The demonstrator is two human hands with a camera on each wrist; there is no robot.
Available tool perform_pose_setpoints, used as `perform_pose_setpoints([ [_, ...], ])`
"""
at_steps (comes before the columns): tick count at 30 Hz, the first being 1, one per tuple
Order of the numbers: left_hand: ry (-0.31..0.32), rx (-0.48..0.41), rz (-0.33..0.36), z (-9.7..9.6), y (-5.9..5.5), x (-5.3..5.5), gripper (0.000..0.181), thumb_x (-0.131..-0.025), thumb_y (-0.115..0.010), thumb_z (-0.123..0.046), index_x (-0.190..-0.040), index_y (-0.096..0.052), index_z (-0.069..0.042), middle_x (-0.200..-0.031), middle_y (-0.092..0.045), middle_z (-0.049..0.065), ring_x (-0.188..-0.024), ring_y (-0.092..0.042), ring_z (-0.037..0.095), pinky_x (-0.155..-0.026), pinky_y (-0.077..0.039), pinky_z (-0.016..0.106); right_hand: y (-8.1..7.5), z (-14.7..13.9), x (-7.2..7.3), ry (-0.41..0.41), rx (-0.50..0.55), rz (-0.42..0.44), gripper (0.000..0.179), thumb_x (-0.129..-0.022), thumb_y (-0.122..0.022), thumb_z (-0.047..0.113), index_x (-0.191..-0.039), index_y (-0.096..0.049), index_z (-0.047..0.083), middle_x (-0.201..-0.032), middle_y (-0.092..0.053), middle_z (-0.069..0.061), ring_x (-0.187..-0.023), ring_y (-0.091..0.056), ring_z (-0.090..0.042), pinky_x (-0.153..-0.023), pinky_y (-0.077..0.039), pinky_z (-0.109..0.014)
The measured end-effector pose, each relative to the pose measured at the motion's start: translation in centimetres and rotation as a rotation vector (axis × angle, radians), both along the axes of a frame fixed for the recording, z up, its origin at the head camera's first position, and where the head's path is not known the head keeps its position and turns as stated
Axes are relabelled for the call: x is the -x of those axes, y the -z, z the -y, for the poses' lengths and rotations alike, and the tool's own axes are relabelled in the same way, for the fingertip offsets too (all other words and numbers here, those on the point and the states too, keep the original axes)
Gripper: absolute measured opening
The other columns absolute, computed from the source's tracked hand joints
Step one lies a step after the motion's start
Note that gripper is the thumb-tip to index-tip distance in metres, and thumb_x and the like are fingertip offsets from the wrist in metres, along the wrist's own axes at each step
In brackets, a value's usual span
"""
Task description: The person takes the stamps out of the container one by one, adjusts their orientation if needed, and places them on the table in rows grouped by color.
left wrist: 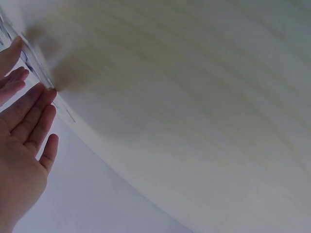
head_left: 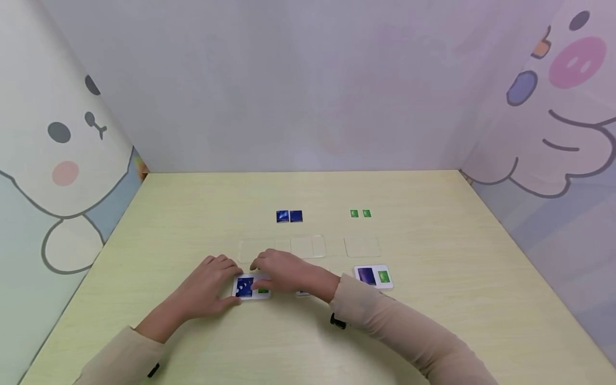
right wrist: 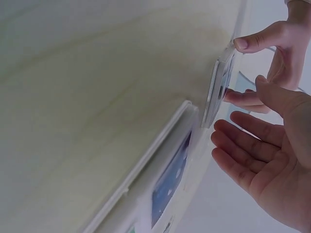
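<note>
A flat white rectangular piece [head_left: 252, 298] lies on the table with a dark blue picture [head_left: 244, 287] and a small green picture [head_left: 263, 291] on it. My left hand [head_left: 204, 286] holds its left end, thumb at the near edge and fingers at the far edge. Over the right end hovers my right hand [head_left: 279, 270], hiding part of the piece. In the right wrist view the right hand [right wrist: 272, 155] has loosely bent fingers with nothing between them, just apart from the piece [right wrist: 217, 90]. The left wrist view shows the left hand [left wrist: 26, 141] at the piece's edge.
A similar white piece [head_left: 303, 293] is mostly hidden under the right forearm, another [head_left: 374, 286] lies to its right. Beyond the hands are clear plastic pieces [head_left: 257, 250]. Farther back lie two dark blue cards [head_left: 296, 216] and two small green cards [head_left: 367, 213].
</note>
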State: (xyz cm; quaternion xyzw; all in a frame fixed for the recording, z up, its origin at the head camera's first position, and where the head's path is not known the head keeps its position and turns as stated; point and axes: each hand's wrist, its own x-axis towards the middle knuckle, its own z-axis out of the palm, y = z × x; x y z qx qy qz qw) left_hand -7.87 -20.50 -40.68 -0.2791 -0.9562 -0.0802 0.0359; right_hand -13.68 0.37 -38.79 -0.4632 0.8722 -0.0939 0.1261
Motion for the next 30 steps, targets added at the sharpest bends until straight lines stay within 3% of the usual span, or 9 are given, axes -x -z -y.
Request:
perform_pose_setpoints([
  [17, 0.018, -0.009, -0.018, 0.0, -0.1, -0.1, 0.046, -0.073, -0.079, -0.038, -0.105, -0.068, -0.008, -0.103, -0.068, 0.001, -0.099, -0.058, 0.018, -0.088, -0.044, 0.040, 0.4, 0.9, -0.2, -0.024, -0.037, -0.013, 0.039, -0.092, -0.062, 0.038, -0.122, -0.064, 0.013, -0.115, -0.068, 0.003, -0.102, -0.060, -0.007, -0.092, -0.047, -0.018],
  [30, 0.040, -0.013, -0.035, 0.0, -0.2, -0.1, 0.046, -0.072, -0.079, -0.038, -0.104, -0.068, -0.006, -0.101, -0.068, 0.001, -0.098, -0.057, 0.018, -0.088, -0.043, 0.039, 0.3, 1.7, -0.1, -0.088, -0.061, -0.052, 0.037, -0.090, -0.065, 0.039, -0.114, -0.069, 0.011, -0.095, -0.065, 0.003, -0.079, -0.049, -0.004, -0.071, -0.040, -0.013],
])
